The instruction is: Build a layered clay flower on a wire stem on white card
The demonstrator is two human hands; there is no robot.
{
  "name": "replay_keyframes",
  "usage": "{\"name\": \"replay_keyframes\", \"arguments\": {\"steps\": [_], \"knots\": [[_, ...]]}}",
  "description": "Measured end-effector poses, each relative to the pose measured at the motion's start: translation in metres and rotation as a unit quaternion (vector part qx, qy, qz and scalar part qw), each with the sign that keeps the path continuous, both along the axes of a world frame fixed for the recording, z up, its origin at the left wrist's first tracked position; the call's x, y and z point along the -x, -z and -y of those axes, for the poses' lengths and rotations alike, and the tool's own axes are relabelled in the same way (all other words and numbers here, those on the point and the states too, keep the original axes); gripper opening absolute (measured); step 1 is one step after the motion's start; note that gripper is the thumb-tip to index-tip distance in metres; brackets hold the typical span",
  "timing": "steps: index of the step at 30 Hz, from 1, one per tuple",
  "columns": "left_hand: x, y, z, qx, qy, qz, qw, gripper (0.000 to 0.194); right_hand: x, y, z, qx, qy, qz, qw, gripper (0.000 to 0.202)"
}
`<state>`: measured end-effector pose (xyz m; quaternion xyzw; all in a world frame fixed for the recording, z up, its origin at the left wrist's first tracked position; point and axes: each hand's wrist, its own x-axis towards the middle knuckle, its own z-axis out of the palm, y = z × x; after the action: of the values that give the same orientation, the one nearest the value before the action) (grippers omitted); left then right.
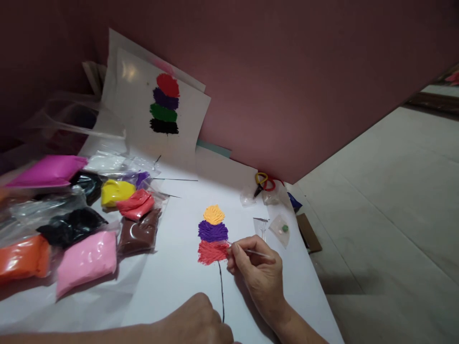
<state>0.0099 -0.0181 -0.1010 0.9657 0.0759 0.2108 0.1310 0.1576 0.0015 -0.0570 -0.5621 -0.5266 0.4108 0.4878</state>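
Note:
My right hand (260,274) pinches a thin, whitish see-through stick (256,252), its tip at the right edge of a textured red clay patch (211,252). Above that patch are a purple clay patch (213,231) and a yellow-orange one (214,215), all pressed onto white paper (172,282). A dark line (221,291) runs down from the red patch. At the bottom, my left hand (195,320) lies on the paper with curled fingers; its fingertips and anything in them are hidden.
Bags of coloured clay, including pink (88,260), brown (139,231) and black (73,227), lie at left. A similar picture (136,95) leans against the wall. Scissors (261,184) and a plastic piece with green clay (285,228) sit near the right edge.

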Motion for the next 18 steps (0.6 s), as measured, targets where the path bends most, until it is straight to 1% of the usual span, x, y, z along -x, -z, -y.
{"name": "replay_keyframes", "arguments": {"steps": [9,18], "knots": [[-0.0016,0.0008,0.0012,0.004,-0.005,-0.012,1.000,0.022,0.0004,-0.0006,-0.0014,0.003,0.012,0.000,1.000,0.024],[-0.0003,0.0009,0.0013,0.006,-0.003,-0.020,1.000,0.019,0.0003,-0.0010,-0.0031,0.004,0.024,-0.009,1.000,0.024]]}}
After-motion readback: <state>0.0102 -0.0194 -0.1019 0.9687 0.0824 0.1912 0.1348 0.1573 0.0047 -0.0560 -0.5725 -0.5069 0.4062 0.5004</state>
